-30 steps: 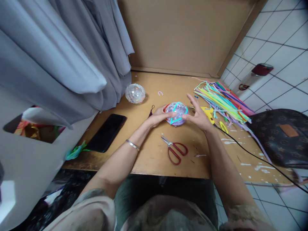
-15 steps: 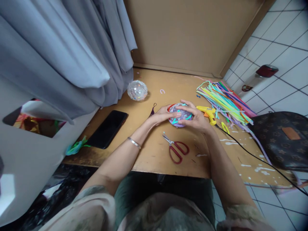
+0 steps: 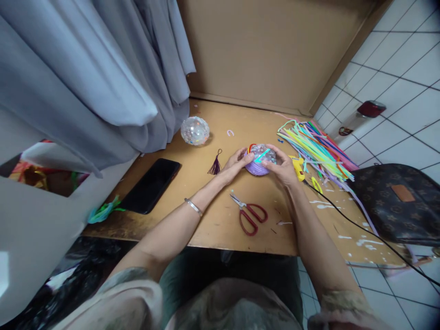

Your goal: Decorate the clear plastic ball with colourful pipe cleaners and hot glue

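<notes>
Between my two hands is a round ball (image 3: 257, 167), clear on top with purple, red and orange strips around it and a turquoise strip across it. My left hand (image 3: 237, 164) grips its left side, thumb on top. On the right side my right hand (image 3: 282, 166) holds it, with the thumb on the near face. A dark purple tassel (image 3: 215, 165) lies left of my left hand. Nearer me are red-handled scissors (image 3: 250, 215), blades slightly apart. Just beyond my right hand a yellow glue gun (image 3: 298, 168) is partly hidden.
A second clear ball (image 3: 195, 130) stands at the back left. A black phone (image 3: 151, 185) lies on the left. Colourful pipe cleaners (image 3: 319, 149) are heaped at the right, beside a dark patterned bag (image 3: 395, 201). The glue gun's cord (image 3: 357, 224) crosses the table's right side.
The ball has been turned in my hands, so its purple side and turquoise strip show more. My right fingers have moved off its top to the side. The tassel is now fully visible.
</notes>
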Action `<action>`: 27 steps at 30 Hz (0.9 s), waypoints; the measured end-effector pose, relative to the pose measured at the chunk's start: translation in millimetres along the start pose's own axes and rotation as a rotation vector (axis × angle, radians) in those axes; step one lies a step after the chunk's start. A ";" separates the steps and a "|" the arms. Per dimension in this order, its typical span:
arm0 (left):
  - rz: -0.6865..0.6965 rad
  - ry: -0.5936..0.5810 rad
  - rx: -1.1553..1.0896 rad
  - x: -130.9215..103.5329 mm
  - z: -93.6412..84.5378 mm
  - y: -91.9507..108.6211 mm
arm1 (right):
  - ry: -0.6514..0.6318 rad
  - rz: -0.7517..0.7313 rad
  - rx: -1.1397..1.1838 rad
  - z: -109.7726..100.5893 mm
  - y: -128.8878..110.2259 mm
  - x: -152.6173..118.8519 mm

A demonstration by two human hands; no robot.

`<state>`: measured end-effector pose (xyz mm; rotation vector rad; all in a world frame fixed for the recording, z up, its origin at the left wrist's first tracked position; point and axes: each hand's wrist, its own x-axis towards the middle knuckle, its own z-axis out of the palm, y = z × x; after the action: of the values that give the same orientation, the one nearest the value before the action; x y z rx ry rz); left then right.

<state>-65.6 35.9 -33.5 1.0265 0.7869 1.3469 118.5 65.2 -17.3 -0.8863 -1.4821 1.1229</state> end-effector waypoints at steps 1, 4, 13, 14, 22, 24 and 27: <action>0.017 -0.015 0.031 -0.6 1.5 0.1 | 0.015 -0.003 0.004 1.0 0.3 -0.3; 0.029 -0.039 0.080 -1.2 5.1 -0.3 | 0.045 -0.036 -0.023 3.8 1.0 -1.4; 0.055 0.091 0.132 2.8 8.3 -7.3 | 0.104 0.047 0.180 15.4 7.4 -3.7; 0.063 0.105 0.142 2.9 8.5 -8.2 | 0.100 0.055 0.199 15.8 7.8 -3.6; 0.174 0.240 0.194 -2.8 13.6 -6.3 | 0.034 0.092 0.280 14.0 7.5 -2.9; 0.202 0.255 0.229 -4.1 14.7 -4.5 | 0.008 0.078 0.278 13.5 7.8 -2.4; 0.231 0.261 0.277 -4.3 15.2 -4.2 | -0.012 0.060 0.257 13.3 8.7 -2.1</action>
<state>-50.5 29.9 -32.0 1.2000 1.0986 1.6228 105.6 63.2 -26.6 -0.7493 -1.2924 1.3305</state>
